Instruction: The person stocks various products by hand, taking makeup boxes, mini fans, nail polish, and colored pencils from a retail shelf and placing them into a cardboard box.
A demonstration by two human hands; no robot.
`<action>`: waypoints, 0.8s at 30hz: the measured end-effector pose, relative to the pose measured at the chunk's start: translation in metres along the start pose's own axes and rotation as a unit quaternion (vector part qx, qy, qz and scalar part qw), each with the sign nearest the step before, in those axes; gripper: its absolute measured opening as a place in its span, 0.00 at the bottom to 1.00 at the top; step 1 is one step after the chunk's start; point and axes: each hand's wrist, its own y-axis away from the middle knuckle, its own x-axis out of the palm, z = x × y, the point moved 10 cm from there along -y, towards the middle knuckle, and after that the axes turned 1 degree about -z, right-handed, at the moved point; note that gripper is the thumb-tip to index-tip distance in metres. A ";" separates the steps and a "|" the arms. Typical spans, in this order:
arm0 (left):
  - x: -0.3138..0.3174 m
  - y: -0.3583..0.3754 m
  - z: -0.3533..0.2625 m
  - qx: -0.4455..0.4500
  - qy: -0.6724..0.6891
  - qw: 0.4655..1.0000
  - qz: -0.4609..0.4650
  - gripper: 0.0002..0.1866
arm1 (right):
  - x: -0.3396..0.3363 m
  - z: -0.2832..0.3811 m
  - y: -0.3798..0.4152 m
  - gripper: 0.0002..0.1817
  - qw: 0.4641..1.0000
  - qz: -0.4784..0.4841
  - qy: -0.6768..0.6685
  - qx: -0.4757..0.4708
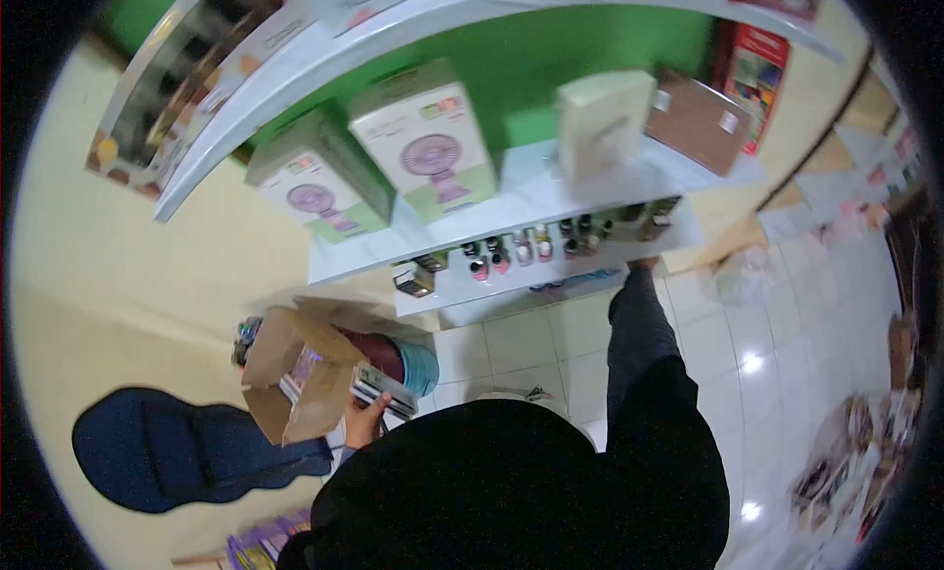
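Note:
My left hand [362,420] is shut on a small stack of flat packets [382,388], held low beside an open cardboard box [295,373]. A dark sleeve covers my right arm, which stretches up to the front edge of the lower white shelf [551,285]. Only a sliver of my right hand [645,263] shows there, just below a row of small bottles [531,245]. Its fingers are hidden, and I cannot tell whether it grips anything.
Two green-and-white fan boxes [433,137] stand on the upper shelf beside a white box [602,122] and a brown carton [698,118]. On the floor lie a dark blue bag [187,447] at left, a plastic bag [742,275], and scattered goods [855,462] at right.

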 end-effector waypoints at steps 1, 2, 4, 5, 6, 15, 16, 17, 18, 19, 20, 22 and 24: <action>0.001 0.001 -0.006 0.007 -0.004 1.000 0.005 0.22 | -0.001 0.007 -0.004 0.23 1.000 0.026 0.008 0.007; -0.001 0.001 -0.011 0.015 -0.013 1.000 -0.011 0.22 | -0.003 0.011 -0.007 0.24 0.999 0.049 0.001 0.022; 0.007 0.005 -0.030 0.026 -0.042 0.999 0.004 0.28 | -0.003 0.018 -0.011 0.26 0.996 0.081 -0.003 0.032; 0.008 0.004 -0.032 0.030 -0.048 0.998 0.008 0.31 | -0.003 0.021 -0.011 0.27 0.995 0.090 -0.004 0.032; 0.014 0.007 -0.042 0.048 -0.045 0.998 0.012 0.34 | -0.001 0.021 -0.012 0.28 0.994 0.100 -0.003 0.031; 0.021 0.028 -0.071 0.084 -0.051 0.995 -0.006 0.48 | -0.006 -0.010 -0.016 0.39 0.985 0.168 0.021 0.013; 0.018 0.029 -0.072 0.079 -0.040 0.996 -0.012 0.48 | -0.007 -0.015 -0.017 0.40 0.984 0.176 0.026 0.011; 0.015 0.031 -0.074 0.076 -0.030 0.997 -0.018 0.48 | -0.009 -0.019 -0.018 0.41 0.982 0.185 0.033 0.010; 0.012 0.031 -0.075 0.073 -0.021 0.997 -0.018 0.48 | -0.011 -0.026 -0.016 0.42 0.979 0.197 0.044 0.008; 0.011 0.032 -0.081 0.081 -0.010 0.997 -0.014 0.47 | -0.014 -0.033 -0.015 0.44 0.979 0.197 0.055 0.011; 0.010 0.033 -0.089 0.090 0.001 0.996 -0.009 0.46 | -0.024 -0.036 -0.014 0.45 0.980 0.187 0.065 0.019; 0.002 0.034 -0.104 0.124 0.009 0.992 -0.012 0.45 | -0.090 -0.052 0.010 0.47 0.984 -0.135 -0.091 0.071; -0.016 0.036 -0.121 0.135 0.017 0.990 -0.047 0.46 | -0.114 -0.068 0.034 0.51 0.985 -0.083 -0.091 0.117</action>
